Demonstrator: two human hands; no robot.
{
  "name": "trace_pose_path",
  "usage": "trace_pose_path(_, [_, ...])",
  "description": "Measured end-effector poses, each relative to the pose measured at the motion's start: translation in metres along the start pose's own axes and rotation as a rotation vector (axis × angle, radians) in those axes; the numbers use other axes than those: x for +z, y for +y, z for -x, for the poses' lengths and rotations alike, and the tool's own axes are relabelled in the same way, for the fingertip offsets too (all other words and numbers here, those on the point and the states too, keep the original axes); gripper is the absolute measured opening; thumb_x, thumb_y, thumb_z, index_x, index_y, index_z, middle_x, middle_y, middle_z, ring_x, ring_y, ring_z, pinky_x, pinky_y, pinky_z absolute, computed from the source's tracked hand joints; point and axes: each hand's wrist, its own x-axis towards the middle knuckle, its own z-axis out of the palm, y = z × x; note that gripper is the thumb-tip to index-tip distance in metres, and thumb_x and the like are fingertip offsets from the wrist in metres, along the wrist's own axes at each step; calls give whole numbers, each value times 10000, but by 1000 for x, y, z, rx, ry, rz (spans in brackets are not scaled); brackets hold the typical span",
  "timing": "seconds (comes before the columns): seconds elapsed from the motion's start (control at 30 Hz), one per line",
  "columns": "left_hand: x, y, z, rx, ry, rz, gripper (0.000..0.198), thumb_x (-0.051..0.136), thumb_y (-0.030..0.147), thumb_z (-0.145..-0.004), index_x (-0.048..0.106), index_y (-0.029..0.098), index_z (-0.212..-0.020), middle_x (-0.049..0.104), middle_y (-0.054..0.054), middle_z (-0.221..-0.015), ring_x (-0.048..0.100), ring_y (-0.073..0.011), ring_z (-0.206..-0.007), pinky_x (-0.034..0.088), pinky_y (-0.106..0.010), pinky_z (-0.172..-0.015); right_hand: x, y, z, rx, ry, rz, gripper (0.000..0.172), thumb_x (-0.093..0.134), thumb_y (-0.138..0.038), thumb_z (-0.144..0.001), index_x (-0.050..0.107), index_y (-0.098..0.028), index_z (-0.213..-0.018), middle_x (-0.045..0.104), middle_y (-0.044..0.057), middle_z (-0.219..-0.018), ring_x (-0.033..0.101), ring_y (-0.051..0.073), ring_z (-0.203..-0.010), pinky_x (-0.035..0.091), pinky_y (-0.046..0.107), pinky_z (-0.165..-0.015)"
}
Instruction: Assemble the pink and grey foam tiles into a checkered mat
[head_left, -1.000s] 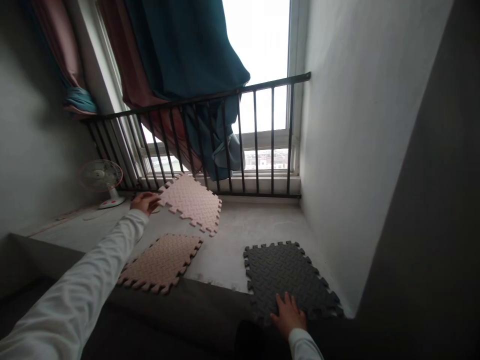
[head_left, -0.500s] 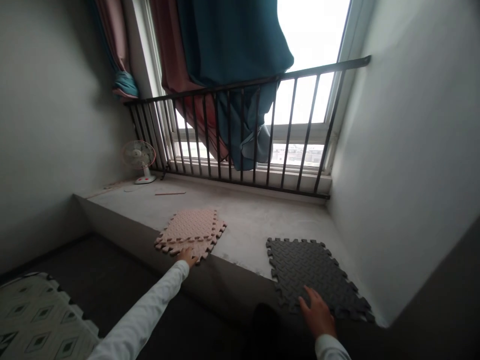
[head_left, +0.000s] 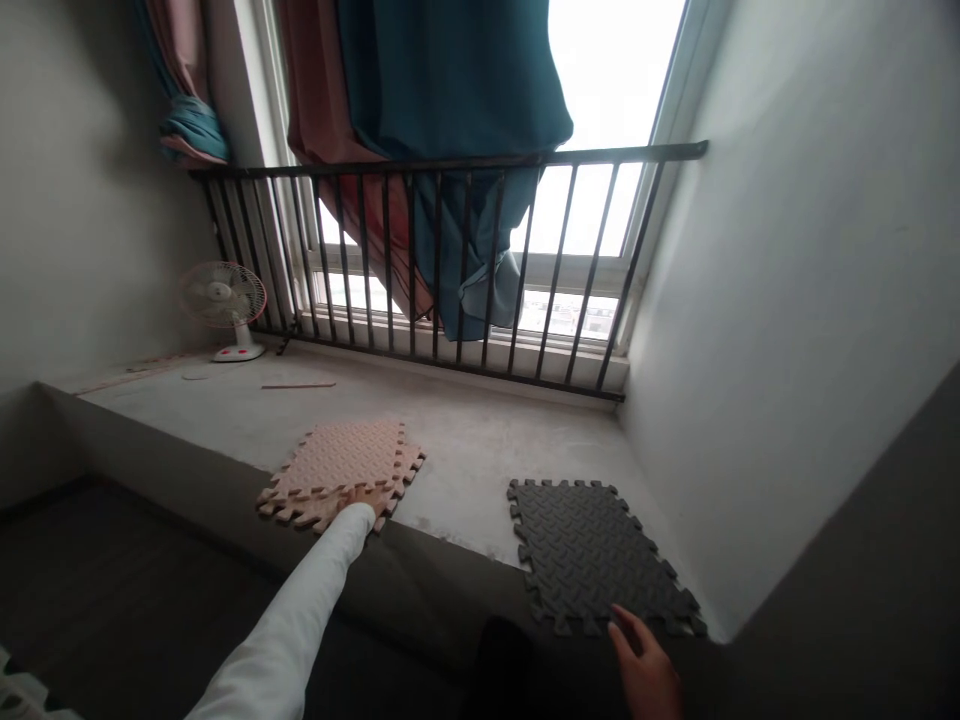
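Two pink interlocking foam mats [head_left: 341, 455] lie stacked askew on the ledge, their near edges at its front lip. My left hand [head_left: 365, 497] rests on the lower one, close to the upper one's near edge; its fingers blend into the pink, so their grip is unclear. To the right, a dark grey foam mat [head_left: 592, 550] with jigsaw edges lies flat, its near side at the ledge's front. Just by that near edge is my right hand [head_left: 646, 655], thumb and fingers apart, holding nothing.
The concrete ledge [head_left: 457, 440] runs below a window with a black metal railing [head_left: 435, 260]. Pink and teal curtains [head_left: 450, 80] hang behind the bars. A small fan [head_left: 229, 310] and a thin stick [head_left: 298, 386] are on the ledge's left. A patterned mat [head_left: 22, 695] shows at lower left.
The view has turned, shifting most things leftward. My left hand has moved further onto the pink mats. My right hand has drawn back from the grey mat to its near edge.
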Motion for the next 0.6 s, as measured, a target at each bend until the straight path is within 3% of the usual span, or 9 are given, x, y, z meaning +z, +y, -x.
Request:
trace_pose_path(0.1, [3, 0, -7, -17, 37, -65, 412, 421, 359, -726, 493, 291, -1126, 436, -114, -1219, 322, -326, -1147, 322, -471, -839, 7, 1, -1, -13, 16, -48, 472, 490, -473, -449, 623, -181, -794, 639, 86, -942, 532, 272, -948, 402, 340, -847])
trace_pose_path(0.3, [-1, -12, 1, 111, 114, -165, 337, 324, 310, -787, 608, 225, -950, 544, -110, -1020, 482, -227, -956, 363, -337, -786, 15, -1, -4, 5, -11, -32, 458, 485, -459, -464, 617, -183, -805, 632, 80, -956, 539, 260, -922, 386, 338, -852])
trace_pose_path(0.6, [4, -79, 33, 290, 116, -259, 257, 381, 327, -784, 605, 244, -879, 556, -54, -919, 506, -167, -872, 366, -260, -754, 29, -7, 2, -22, -124, 76, 428, 458, -424, -505, 615, -181, -821, 618, 83, -982, 531, 253, -943, 379, 335, -854])
